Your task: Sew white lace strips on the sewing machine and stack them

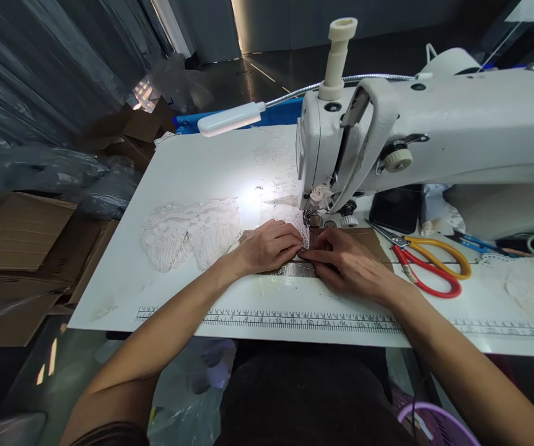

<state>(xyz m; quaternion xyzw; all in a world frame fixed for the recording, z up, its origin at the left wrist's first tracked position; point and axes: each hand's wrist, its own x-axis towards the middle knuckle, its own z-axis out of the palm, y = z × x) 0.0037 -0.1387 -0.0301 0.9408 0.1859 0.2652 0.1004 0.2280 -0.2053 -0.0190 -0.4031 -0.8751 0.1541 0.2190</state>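
Fingertips pinched together on the near edge of a strip of white lace [300, 230], the left hand [267, 246] and right hand [345, 260] meet just in front of the presser foot [312, 218] of a white sewing machine [388, 142]. Both hands press the strip flat to the bench [192, 167], the left fingers [290, 243] curled over it, the right fingers [316, 254] drawn to a point against them. With the fingertips this near the needle, a slip forward could bring them under it, and a loose pinch would likely let the lace skew. A larger heap of lace [190, 232] lies close by the left wrist. Red and yellow scissors [427, 263] rest blades toward the machine, near the right forearm, where a backward sweep might catch them. A printed ruler [295, 319] runs along the near edge. Open bench stretches left and away under the lamp [230, 118]; cardboard boxes [20, 235] crowd the floor beyond the left edge.
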